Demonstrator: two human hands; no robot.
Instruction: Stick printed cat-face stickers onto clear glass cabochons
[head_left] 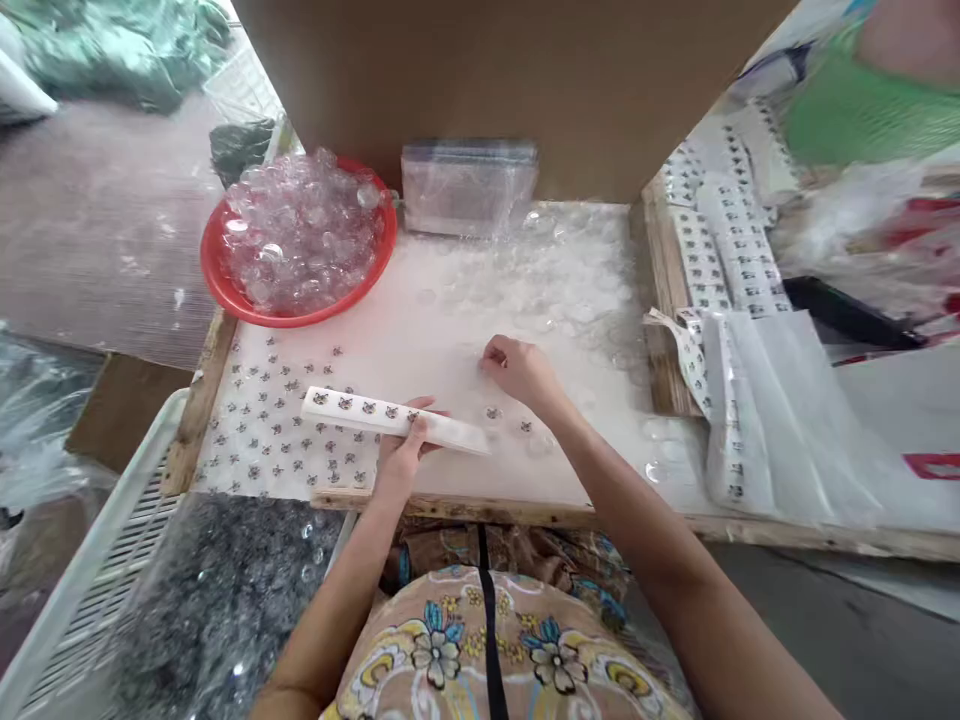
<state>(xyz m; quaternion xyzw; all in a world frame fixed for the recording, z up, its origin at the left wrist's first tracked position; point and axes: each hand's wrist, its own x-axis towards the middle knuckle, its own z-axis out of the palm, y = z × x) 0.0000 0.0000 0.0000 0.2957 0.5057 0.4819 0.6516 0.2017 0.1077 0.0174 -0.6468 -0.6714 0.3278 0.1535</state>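
Note:
My left hand (405, 452) grips a folded white sticker strip (360, 408) printed with a row of small animal heads. The strip slants across the front of the white work surface (442, 300), its right end lifted toward my body. My right hand (523, 372) hovers over the middle of the surface with its fingers pinched; what they hold, if anything, is too small to tell. Just below it lie a few single animal-head pieces (493, 412). Many similar animal-head pieces (277, 420) are spread over the left part. Clear round pieces (585, 270) lie scattered at the back right.
A red basin (300, 318) heaped with clear round pieces (307, 230) stands back left. A clear plastic box (469, 185) sits before a tall cardboard panel (510, 80). Wooden strips (664, 300) edge the surface. More printed strips (739, 240) lie right; a white crate (112, 570) stands left.

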